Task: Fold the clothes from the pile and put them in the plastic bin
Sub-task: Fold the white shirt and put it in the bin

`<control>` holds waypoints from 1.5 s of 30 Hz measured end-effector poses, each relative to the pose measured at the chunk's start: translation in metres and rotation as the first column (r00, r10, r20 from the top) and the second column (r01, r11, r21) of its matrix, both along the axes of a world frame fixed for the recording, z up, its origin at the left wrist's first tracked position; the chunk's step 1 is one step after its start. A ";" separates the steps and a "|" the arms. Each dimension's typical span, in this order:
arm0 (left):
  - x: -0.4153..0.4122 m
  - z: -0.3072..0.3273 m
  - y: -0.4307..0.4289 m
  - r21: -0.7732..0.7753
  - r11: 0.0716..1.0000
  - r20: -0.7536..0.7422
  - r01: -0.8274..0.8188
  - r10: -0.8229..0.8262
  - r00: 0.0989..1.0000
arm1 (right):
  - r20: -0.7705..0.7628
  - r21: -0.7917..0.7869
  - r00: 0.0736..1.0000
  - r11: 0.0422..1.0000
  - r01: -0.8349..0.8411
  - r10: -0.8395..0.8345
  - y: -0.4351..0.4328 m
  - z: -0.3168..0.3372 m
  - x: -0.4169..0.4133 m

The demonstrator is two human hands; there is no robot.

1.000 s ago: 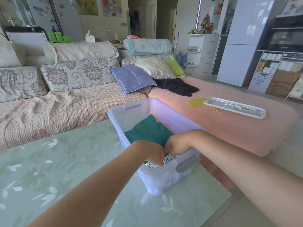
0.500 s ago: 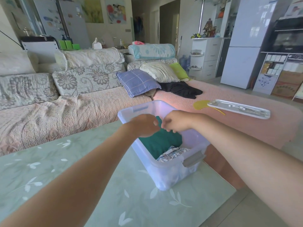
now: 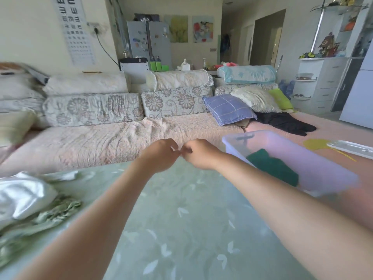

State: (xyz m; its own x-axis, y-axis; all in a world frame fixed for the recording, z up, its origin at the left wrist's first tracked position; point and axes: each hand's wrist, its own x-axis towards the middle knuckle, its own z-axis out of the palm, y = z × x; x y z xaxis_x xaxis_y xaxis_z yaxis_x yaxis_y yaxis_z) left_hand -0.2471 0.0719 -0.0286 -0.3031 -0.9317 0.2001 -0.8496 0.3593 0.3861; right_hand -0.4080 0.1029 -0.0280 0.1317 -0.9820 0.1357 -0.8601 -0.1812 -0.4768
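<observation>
My left hand [image 3: 161,154] and my right hand [image 3: 196,153] hang side by side over the far part of the pale green table [image 3: 181,229], fingers curled, knuckles almost touching, nothing held. The clear plastic bin [image 3: 314,164] stands to the right of my right hand with a folded dark green garment [image 3: 270,166] inside it. The pile of clothes [image 3: 30,203], silvery white and pale green satin, lies at the table's left edge, well left of my left arm.
A floral sofa [image 3: 113,138] runs behind the table, with a blue checked cushion [image 3: 228,109] and a black garment [image 3: 286,122] on its right part. A white tray [image 3: 351,146] lies on the pink cover at the far right. White drawers [image 3: 314,83] stand at the back right.
Both hands left a patterned garment in the bin, rose out of it and swung left over the table. My view turned left, so the bin slid right and the pile appeared.
</observation>
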 end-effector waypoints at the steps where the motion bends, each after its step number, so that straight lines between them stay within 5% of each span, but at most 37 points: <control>1: 0.029 -0.007 0.000 0.016 0.999 0.010 -0.035 0.035 0.999 | 0.005 0.011 0.999 0.999 -0.032 0.032 -0.003 -0.005 0.027; 8: 0.224 -0.070 0.004 0.150 0.947 0.046 -0.283 0.279 0.959 | -0.013 0.126 0.966 0.958 -0.256 0.259 -0.030 -0.061 0.209; 16: 0.379 -0.155 0.030 0.003 0.842 0.115 -0.540 0.536 0.836 | -0.079 0.188 0.895 0.889 -0.418 0.438 -0.057 -0.139 0.366; 21: 0.443 -0.202 0.038 0.091 0.797 0.108 -0.597 0.588 0.802 | -0.135 0.152 0.856 0.864 -0.479 0.499 -0.069 -0.171 0.433; 27: 0.483 -0.195 0.030 -0.020 0.745 -0.079 -0.666 0.663 0.744 | -0.299 0.069 0.808 0.856 -0.513 0.508 -0.091 -0.178 0.506; 34: 0.497 -0.204 0.033 0.110 0.697 -0.022 -0.709 0.714 0.699 | -0.518 0.020 0.779 0.915 -0.402 0.354 -0.107 -0.183 0.532; 40: 0.481 -0.177 0.027 0.128 0.679 0.101 -0.723 0.716 0.690 | -0.535 0.086 0.761 0.920 -0.383 0.367 -0.123 -0.185 0.523; 45: 0.477 -0.170 0.025 -0.029 0.675 0.156 -0.737 0.732 0.664 | -0.441 -0.054 0.840 0.924 -0.378 0.318 -0.123 -0.184 0.529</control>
State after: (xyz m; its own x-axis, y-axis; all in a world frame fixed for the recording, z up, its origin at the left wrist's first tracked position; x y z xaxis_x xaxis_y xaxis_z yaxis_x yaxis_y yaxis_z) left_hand 0.2296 0.0974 -0.1984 0.4603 -0.8698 0.1776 -0.8777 -0.4158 0.2383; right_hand 0.1206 -0.0197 -0.2118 0.5350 -0.8367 0.1169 -0.8394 -0.5421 -0.0385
